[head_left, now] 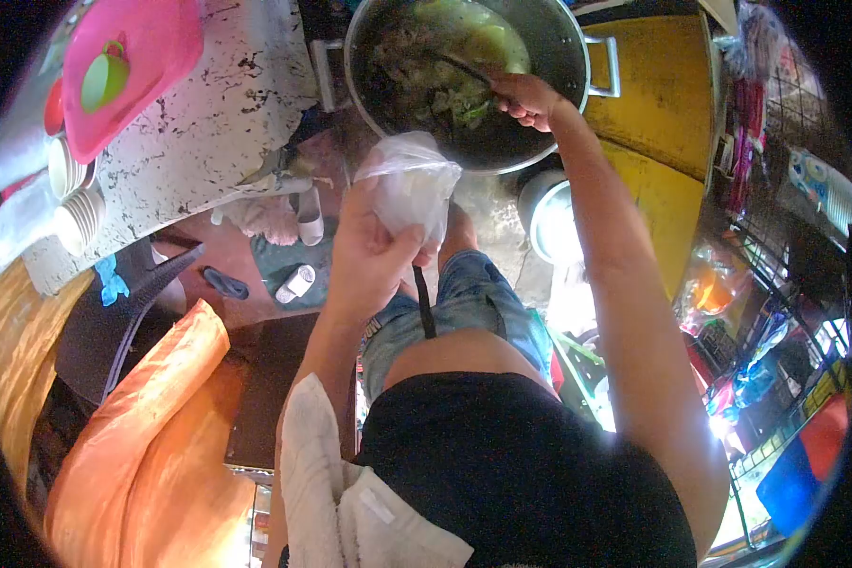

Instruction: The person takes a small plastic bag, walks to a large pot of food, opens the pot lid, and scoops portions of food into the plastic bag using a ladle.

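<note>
A large metal pot (576, 114) with two side handles holds broth with pieces of meat and greens. Over it, my right hand (532, 100) is closed around the handle of a dark ladle (462, 66), whose far end dips among the food and is hidden. In front of the pot's near rim, my left hand (367, 254) grips a thin see-through plastic bag (412, 180). The bag looks puffed out, with something pale inside that I cannot make out. Its lower part is bunched between thumb and fingers.
At left stands a worn white table (241, 114) with a pink basin (166, 57), a green cup (104, 78) and stacked bowls (78, 222). A yellow panel (648, 85) is right of the pot. Below it sits a bright metal container (551, 222). Slippers (295, 284) lie on the floor.
</note>
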Available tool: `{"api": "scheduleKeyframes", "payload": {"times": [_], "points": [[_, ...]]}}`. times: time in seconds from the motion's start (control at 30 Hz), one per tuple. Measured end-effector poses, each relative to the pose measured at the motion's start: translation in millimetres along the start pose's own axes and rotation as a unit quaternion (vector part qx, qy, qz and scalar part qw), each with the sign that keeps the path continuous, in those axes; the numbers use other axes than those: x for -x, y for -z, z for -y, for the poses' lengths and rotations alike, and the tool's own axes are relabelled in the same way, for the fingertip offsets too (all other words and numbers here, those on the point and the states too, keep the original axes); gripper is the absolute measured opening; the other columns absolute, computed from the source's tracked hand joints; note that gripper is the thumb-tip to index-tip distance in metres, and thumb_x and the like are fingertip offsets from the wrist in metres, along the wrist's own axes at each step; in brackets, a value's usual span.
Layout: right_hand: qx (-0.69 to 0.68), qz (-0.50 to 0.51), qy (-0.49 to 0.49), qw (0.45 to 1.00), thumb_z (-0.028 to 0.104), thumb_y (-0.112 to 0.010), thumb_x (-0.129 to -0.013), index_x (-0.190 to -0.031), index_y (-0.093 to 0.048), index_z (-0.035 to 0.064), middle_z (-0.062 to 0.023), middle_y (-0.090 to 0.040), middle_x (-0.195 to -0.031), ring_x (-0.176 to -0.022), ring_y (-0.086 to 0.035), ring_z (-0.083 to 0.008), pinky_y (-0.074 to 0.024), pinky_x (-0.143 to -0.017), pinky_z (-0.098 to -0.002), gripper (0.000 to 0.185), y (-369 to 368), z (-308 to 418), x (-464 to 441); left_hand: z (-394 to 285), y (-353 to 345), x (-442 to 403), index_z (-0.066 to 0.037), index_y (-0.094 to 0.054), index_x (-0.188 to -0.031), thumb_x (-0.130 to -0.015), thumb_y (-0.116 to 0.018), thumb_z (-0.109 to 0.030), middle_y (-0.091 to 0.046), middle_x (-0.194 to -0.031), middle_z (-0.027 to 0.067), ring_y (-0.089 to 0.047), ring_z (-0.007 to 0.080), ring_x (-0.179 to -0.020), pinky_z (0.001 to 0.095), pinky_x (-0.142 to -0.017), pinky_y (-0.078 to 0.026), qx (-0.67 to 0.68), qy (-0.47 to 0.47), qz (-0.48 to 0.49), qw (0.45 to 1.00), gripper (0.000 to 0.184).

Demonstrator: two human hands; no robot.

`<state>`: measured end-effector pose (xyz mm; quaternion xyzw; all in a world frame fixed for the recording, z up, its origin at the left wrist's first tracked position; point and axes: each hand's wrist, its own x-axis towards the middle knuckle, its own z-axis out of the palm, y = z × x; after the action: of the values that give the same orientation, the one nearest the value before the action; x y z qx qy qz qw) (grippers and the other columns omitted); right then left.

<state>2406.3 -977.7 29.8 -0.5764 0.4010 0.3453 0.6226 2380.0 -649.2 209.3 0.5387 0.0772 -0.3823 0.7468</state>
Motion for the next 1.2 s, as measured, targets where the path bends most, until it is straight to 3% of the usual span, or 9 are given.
{"api": "scheduleKeyframes", "payload": {"times": [0.13,0.47,0.57,0.7,0.87,0.97,1.03,1.1,1.2], "points": [[-0.004,0.015,0.007,1.0,0.024,-0.056,-0.096,-0.142,-0.04,0.0158,0.0023,-0.049,-0.063,-0.04,-0.033,-0.0043,-0.0222,-0.033,-0.0201,0.05,1,-10,4,-6,-4,-4,-0.008,-0.024,-0.149,-0.078,-0.059,0.01,-0.045,-0.138,0.0129,-0.051,0.0223,-0.12,0.0346,-0.096,-0.047,0.005,0.01,0.021,1.0,0.081],[0.266,0.042,0.04,0.962,0.02,-0.058,-0.093,-0.14,-0.048,0.0159,0.0017,-0.052,-0.066,-0.041,-0.035,-0.0048,-0.0258,-0.034,-0.021,0.048,51,28,17,-3,-5,-1,-0.008,-0.022,-0.15,-0.078,-0.058,0.01,-0.041,-0.142,0.0154,-0.048,0.0245,-0.125,0.0368,-0.099,-0.046,0.039,-0.007,0.029,0.999,0.081],[0.437,-0.008,0.071,0.897,0.021,-0.06,-0.091,-0.136,-0.051,0.0131,-0.0032,-0.058,-0.07,-0.047,-0.047,-0.0088,-0.0389,-0.042,-0.0259,0.047,16,73,21,-3,-4,-1,-0.008,-0.022,-0.15,-0.079,-0.058,0.01,-0.042,-0.14,0.0154,-0.052,0.024,-0.119,0.0354,-0.092,-0.05,0.025,0.02,0.037,0.999,0.081],[0.657,-0.194,0.273,0.675,0.018,-0.056,-0.09,-0.131,-0.054,0.0089,-0.0151,-0.067,-0.089,-0.068,-0.063,-0.0228,-0.0526,-0.071,-0.0386,0.042,7,68,0,4,-2,-4,-0.009,-0.021,-0.15,-0.08,-0.058,0.01,-0.045,-0.136,0.0143,-0.059,0.0218,-0.106,0.0303,-0.076,-0.055,0.013,0.003,0.047,0.999,0.081],[0.517,-0.205,0.226,0.8,0.017,-0.049,-0.091,-0.127,-0.057,0.0074,-0.0211,-0.067,-0.103,-0.093,-0.064,-0.0388,-0.051,-0.086,-0.0468,0.038,26,16,53,-5,0,-1,-0.011,-0.022,-0.15,-0.08,-0.057,0.01,-0.049,-0.133,0.0132,-0.062,0.0209,-0.1,0.0283,-0.072,-0.056,0.017,0.045,0.052,0.997,0.081],[0.678,-0.134,0.307,0.654,0.015,-0.048,-0.089,-0.124,-0.058,0.0062,-0.0243,-0.065,-0.103,-0.095,-0.063,-0.043,-0.0504,-0.085,-0.0497,0.038,19,-31,37,0,1,-2,-0.011,-0.022,-0.15,-0.081,-0.056,0.011,-0.049,-0.133,0.0131,-0.061,0.0217,-0.104,0.0298,-0.076,-0.055,0.001,0.029,0.044,0.999,0.08],[0.701,-0.132,0.311,0.628,0.013,-0.048,-0.087,-0.122,-0.058,0.0056,-0.0257,-0.065,-0.102,-0.092,-0.063,-0.044,-0.0506,-0.083,-0.0506,0.037,7,-31,39,-1,-1,-5,-0.01,-0.022,-0.15,-0.08,-0.055,0.011,-0.049,-0.134,0.0133,-0.059,0.0223,-0.107,0.0306,-0.079,-0.055,-0.006,0.028,0.046,0.999,0.08],[0.569,-0.189,0.227,0.767,0.012,-0.048,-0.085,-0.12,-0.058,0.005,-0.0265,-0.065,-0.1,-0.091,-0.063,-0.0442,-0.0509,-0.082,-0.0509,0.037,-40,-12,49,-6,1,-5,-0.01,-0.022,-0.15,-0.08,-0.054,0.012,-0.047,-0.136,0.0135,-0.058,0.0228,-0.111,0.0311,-0.082,-0.055,-0.006,0.051,0.047,0.998,0.08],[0.525,-0.208,0.219,0.796,0.012,-0.051,-0.082,-0.106,-0.061,0.0013,-0.0259,-0.065,-0.097,-0.093,-0.064,-0.0428,-0.0523,-0.083,-0.0514,0.028,-61,-3,41,-6,3,-4,-0.01,-0.023,-0.149,-0.08,-0.054,0.012,-0.047,-0.136,0.0134,-0.058,0.0227,-0.112,0.0311,-0.083,-0.055,-0.007,0.029,0.048,0.998,0.079]]}}
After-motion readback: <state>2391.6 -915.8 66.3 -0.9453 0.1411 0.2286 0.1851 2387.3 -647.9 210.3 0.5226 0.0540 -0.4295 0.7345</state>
